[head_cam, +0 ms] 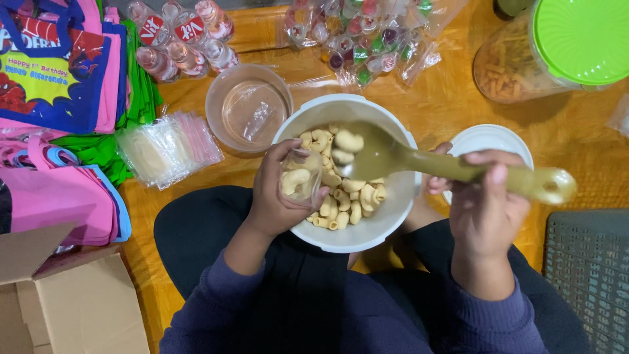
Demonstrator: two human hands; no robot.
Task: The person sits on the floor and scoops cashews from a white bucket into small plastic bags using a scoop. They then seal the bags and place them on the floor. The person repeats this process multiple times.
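Note:
My left hand point(275, 196) holds a small clear plastic bag point(300, 177) over a white bowl point(373, 231); a few pale curled snack pieces sit inside the bag. The bowl holds more of these pale snacks point(347, 203). My right hand point(485, 203) grips the handle of a large olive-green spoon point(406, 160). The spoon's scoop hangs over the bowl beside the bag's mouth and carries two snack pieces.
An empty clear plastic tub point(247, 108) and a stack of small clear bags point(167, 147) lie left of the bowl. A white lid point(485, 139), a green-lidded jar point(557, 49), jelly cups point(367, 36), small bottles point(180, 39), coloured party bags point(59, 78), a cardboard box point(72, 301) and a grey crate point(590, 275) surround me.

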